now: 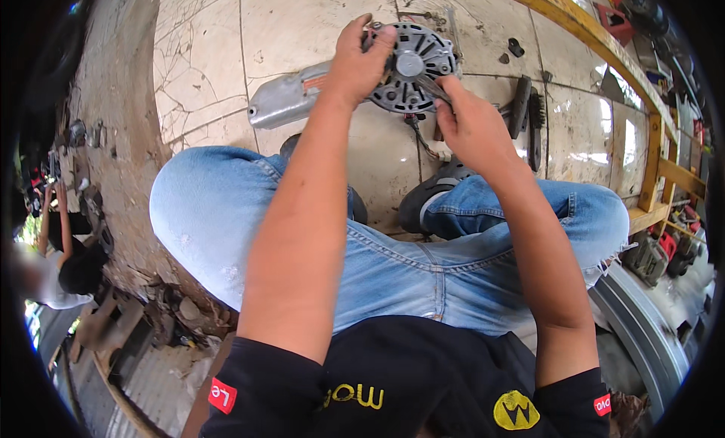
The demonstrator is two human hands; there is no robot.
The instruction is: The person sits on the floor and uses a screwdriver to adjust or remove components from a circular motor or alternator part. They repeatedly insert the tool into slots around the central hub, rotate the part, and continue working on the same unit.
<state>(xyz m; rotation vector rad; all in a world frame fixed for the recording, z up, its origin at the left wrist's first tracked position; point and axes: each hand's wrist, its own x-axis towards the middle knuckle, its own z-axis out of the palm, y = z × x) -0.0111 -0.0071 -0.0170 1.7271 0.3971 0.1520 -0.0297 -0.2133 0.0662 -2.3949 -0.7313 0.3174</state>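
Observation:
My left hand [361, 69] is closed on the left edge of a round, slotted grey metal housing [415, 44] with a central hub, like an alternator end, held over the tiles. My right hand [470, 119] grips a narrow metal tool [433, 87] lying against the housing's lower right face; the tool's exact kind is unclear. A long grey metal cover [276, 104] with an orange label lies left of the housing, partly behind my left forearm. A short cable with a connector [415, 128] hangs below the housing.
Dark hand tools [519, 106], including a brush [537, 117], lie on the cracked tiles [204, 53] at right. A yellow frame [653, 151] runs along the right, with red and dark clutter beyond. Another person [60, 264] works at the far left near scattered parts.

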